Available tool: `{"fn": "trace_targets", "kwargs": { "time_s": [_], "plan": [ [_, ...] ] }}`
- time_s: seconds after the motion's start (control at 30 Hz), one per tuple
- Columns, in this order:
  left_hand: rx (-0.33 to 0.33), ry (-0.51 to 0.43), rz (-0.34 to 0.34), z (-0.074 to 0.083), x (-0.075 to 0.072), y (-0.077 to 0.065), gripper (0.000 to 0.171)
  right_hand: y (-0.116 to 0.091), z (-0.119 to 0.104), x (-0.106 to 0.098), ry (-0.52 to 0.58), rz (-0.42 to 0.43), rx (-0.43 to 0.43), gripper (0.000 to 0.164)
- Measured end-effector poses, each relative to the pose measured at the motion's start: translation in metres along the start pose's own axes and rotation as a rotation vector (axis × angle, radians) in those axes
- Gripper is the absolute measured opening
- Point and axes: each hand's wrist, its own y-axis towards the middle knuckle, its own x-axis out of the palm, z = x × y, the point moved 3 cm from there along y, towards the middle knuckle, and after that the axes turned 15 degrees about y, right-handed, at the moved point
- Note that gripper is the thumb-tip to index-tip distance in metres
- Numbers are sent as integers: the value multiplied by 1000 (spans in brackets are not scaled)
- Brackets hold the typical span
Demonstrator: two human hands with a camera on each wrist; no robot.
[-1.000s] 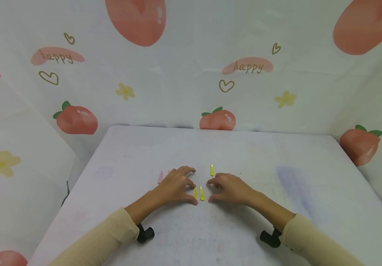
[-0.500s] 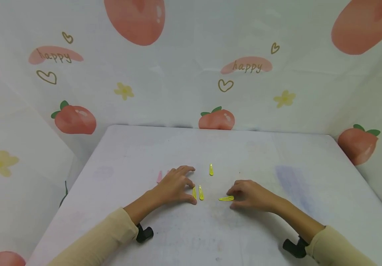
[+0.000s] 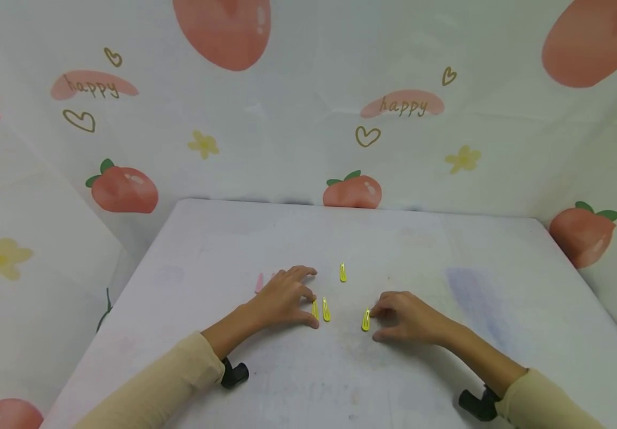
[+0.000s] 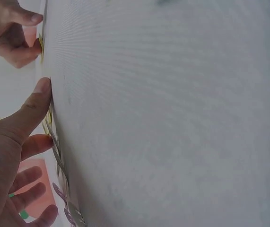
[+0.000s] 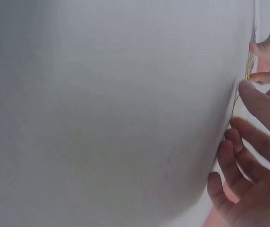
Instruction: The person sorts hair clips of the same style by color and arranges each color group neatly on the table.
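My left hand (image 3: pixel 281 301) rests on the table with thumb and index finger spread, their tips at the two ends of a yellow snap hair clip (image 3: pixel 315 310). Just right of that one lies a second yellow hair clip (image 3: pixel 326 310), parallel to it. My right hand (image 3: pixel 407 319) is farther right, its index fingertip right beside another yellow hair clip (image 3: pixel 365 320), which points away from me; the thumb is apart from the index finger. In the left wrist view several clips line up past the left fingers (image 4: pixel 36 144). The right wrist view shows the thumb and fingers (image 5: pixel 253 130) loosely bent.
A lone yellow hair clip (image 3: pixel 343 273) lies farther back on the white table (image 3: pixel 421 250). Pink hair clips (image 3: pixel 259 283) lie beyond the left hand, partly hidden by it. A peach-patterned curtain (image 3: pixel 265 119) hangs behind the table.
My right hand has moved right, away from the left hand. A yellow hair clip lying sideways at its fingertips half a second ago now points away from me. My left hand stays put.
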Motion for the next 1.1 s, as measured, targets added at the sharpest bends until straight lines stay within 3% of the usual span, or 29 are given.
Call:
{"fn": "trace_targets", "kwargs": {
  "time_s": [0.2, 0.43, 0.77, 1.1],
  "plan": [
    [-2, 0, -3, 0, -2, 0, 51, 5, -2, 3, -68, 104, 52, 47],
    [-1, 0, -3, 1, -1, 0, 51, 10, -9, 10, -128, 126, 54, 40],
    [-5, 8, -6, 1, -2, 0, 51, 27, -17, 14, -151, 106, 53, 40],
    [0, -10, -5, 1, -1, 0, 51, 53, -26, 22, -117, 28, 64, 42]
  ]
}}
